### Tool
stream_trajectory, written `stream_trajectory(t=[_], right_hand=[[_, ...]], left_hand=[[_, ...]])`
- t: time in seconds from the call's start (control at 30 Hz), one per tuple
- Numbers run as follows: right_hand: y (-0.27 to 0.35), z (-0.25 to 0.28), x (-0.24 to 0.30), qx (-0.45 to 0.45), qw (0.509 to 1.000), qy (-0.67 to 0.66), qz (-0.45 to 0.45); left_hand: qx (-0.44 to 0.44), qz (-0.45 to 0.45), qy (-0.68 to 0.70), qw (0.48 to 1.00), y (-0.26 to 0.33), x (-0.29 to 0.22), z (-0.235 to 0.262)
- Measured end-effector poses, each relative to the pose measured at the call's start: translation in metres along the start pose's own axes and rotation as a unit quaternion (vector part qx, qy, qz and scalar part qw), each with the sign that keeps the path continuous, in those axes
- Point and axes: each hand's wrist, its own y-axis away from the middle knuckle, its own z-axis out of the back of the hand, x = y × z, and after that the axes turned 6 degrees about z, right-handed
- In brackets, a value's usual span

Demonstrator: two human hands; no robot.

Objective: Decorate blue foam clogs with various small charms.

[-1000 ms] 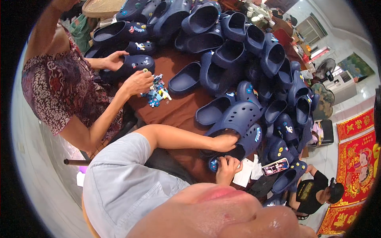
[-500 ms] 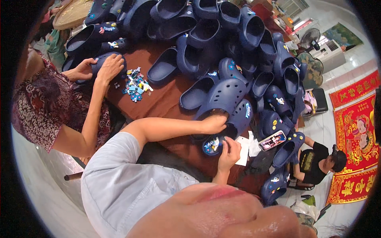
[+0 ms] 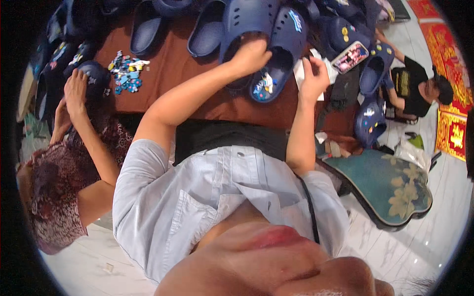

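Observation:
My left hand [image 3: 252, 56] reaches into the foot opening of a large navy clog [image 3: 247, 17] and is curled on it; its fingertips are hidden inside. Right beside it lies another navy clog [image 3: 284, 56], with a blue-and-white charm near its toe holes and a cluster of charms [image 3: 266, 85] at its near end. To the right of that clog, above white paper [image 3: 299, 74], my right hand [image 3: 313, 84] has thumb and fingers pinched together. A small dark spot shows at their tips, too small to name.
Loose charms [image 3: 127, 73] are heaped on the brown tablecloth [image 3: 163, 64]. A co-worker's hands [image 3: 74, 96] handle a clog on the left. A phone [image 3: 350, 57] leans by clogs on the right; a padded stool [image 3: 385, 182] stands nearer. Another person [image 3: 419, 89] sits beyond the table.
The view has swung, so the table sits higher in the picture. My right hand has left the charm-covered end of the clog and moved right. My left hand stays in the large clog.

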Motion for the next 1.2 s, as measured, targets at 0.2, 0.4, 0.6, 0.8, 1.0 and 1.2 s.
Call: stream_trajectory(t=[0.2, 0.4, 0.6, 0.8, 1.0, 1.2], right_hand=[[-0.003, -0.015, -0.019, -0.025, 1.0, -0.01, -0.014], [-0.018, -0.023, -0.013, -0.03, 0.996, 0.056, 0.061], [-0.016, -0.024, -0.006, 0.012, 0.971, 0.15, 0.187], [-0.014, -0.017, -0.003, 0.061, 0.956, 0.182, 0.222], [-0.014, -0.014, -0.005, 0.088, 0.946, 0.208, 0.233], [-0.016, -0.014, -0.001, 0.104, 0.939, 0.216, 0.245]], left_hand=[[-0.02, -0.004, 0.008, 1.0, 0.005, -0.009, 0.004], [0.047, 0.051, 0.013, 0.998, 0.009, -0.022, 0.018], [0.022, 0.025, -0.003, 0.999, 0.008, -0.018, 0.016], [0.019, 0.013, -0.008, 1.0, 0.007, -0.013, 0.012], [-0.003, 0.014, 0.002, 1.0, 0.007, -0.009, 0.006], [-0.012, 0.003, -0.009, 1.0, 0.006, -0.012, 0.008]])
